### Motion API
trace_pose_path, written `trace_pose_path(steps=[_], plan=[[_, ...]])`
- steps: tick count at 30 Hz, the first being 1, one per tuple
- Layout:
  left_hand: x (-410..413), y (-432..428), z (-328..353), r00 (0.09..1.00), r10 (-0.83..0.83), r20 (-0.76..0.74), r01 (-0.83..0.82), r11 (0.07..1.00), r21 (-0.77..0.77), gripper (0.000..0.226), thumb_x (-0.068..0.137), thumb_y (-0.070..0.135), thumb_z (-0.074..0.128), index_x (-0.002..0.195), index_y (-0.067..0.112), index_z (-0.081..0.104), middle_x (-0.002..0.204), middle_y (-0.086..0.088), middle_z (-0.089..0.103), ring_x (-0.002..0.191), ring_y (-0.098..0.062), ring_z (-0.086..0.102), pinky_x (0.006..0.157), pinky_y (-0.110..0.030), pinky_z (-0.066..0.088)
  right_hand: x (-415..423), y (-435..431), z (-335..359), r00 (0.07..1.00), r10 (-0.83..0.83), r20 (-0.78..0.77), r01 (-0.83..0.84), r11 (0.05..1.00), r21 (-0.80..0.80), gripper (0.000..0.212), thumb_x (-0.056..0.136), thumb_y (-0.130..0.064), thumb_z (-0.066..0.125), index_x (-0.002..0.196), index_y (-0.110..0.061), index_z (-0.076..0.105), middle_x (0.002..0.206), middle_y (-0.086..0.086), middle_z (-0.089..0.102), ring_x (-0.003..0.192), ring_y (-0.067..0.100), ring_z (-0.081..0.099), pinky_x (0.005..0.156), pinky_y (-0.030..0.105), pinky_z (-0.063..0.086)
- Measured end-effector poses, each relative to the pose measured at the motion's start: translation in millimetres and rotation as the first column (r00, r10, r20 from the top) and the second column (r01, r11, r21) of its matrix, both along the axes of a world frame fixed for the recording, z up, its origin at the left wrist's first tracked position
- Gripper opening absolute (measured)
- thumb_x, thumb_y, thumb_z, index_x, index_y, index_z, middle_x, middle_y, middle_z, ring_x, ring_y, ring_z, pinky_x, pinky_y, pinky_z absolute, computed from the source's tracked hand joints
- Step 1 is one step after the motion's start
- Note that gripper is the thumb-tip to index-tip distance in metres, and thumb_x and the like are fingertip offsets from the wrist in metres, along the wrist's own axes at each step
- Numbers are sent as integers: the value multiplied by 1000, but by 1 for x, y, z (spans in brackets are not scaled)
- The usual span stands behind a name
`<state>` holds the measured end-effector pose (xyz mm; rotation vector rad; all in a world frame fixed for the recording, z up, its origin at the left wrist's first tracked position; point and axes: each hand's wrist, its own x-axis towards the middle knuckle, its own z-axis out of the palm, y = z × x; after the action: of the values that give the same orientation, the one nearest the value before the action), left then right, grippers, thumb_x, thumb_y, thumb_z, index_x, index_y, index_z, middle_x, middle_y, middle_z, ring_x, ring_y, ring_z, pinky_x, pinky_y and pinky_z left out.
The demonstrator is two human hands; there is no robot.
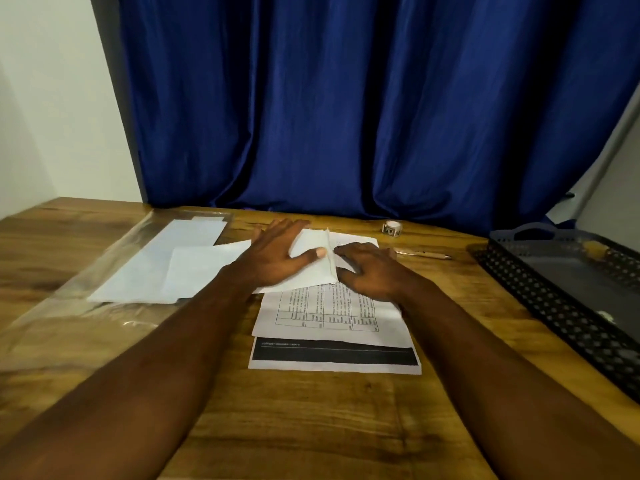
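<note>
Folding the printed sheet point(332, 313) at the middle of the wooden table point(311, 427), with one flap point(308, 268) already turned over, blank side up, and a raised crease point(330, 258) running from twelve toward six o'clock across the far half. Pressing that flap down with the left hand point(277, 252), fingers straight and spread, thumb laid toward the crease, gripping nothing. Bearing down at three o'clock of the crease with the right hand point(367, 271), fingers loosely spread on the paper, fingertips aimed at the ridge, likewise closed round nothing. Judging the work as roughly midway: one fold made and being flattened, the crease seemingly not yet sharp, the near part with its printed grid lying unfolded at six o'clock. Noting, just under that near edge, a second sheet point(332, 356) with a dark band. Moving outward: at nine o'clock a clear plastic sleeve point(104, 271) with white sheets point(194, 271) lying in or on it; at one o'clock a small tape roll point(392, 228); at two o'clock a pen point(420, 253); at three o'clock, well apart, a dark perforated basket point(554, 299); at twelve o'clock a blue curtain point(346, 98).
</note>
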<state>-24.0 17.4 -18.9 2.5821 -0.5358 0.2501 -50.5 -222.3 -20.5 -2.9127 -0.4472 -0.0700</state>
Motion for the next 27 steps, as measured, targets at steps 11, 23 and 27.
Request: trace_pose_path(steps=[11, 23, 27], plan=[[9, -1, -3, 972, 40, 230, -38, 999, -13, 52, 98, 62, 53, 137, 27, 58, 149, 3, 55, 141, -21, 44, 116, -47, 26, 4, -10, 0, 993, 34, 112, -49, 990, 136, 72, 84, -73, 68, 145, -39, 52, 140, -13, 52, 135, 12, 41, 112, 47, 29], [9, -3, 0, 963, 81, 258, -64, 995, -74, 38, 102, 43, 59, 132, 20, 63, 142, -1, 61, 137, -23, 49, 117, -48, 28, 0, -29, 19, 786, -416, 458, -14, 728, 686, 8, 97, -12, 67, 101, -17, 72, 84, -10, 71, 76, -2, 65, 71, 8, 49], [7, -4, 0, 970, 83, 227, -62, 993, -98, 35, 100, 46, 62, 126, 23, 65, 134, 3, 65, 128, -21, 56, 111, -46, 34, -6, -21, 32, 748, -495, 443, -33, 639, 769, 14, 105, -27, 62, 110, -21, 74, 97, -13, 72, 87, -2, 66, 74, 16, 51]])
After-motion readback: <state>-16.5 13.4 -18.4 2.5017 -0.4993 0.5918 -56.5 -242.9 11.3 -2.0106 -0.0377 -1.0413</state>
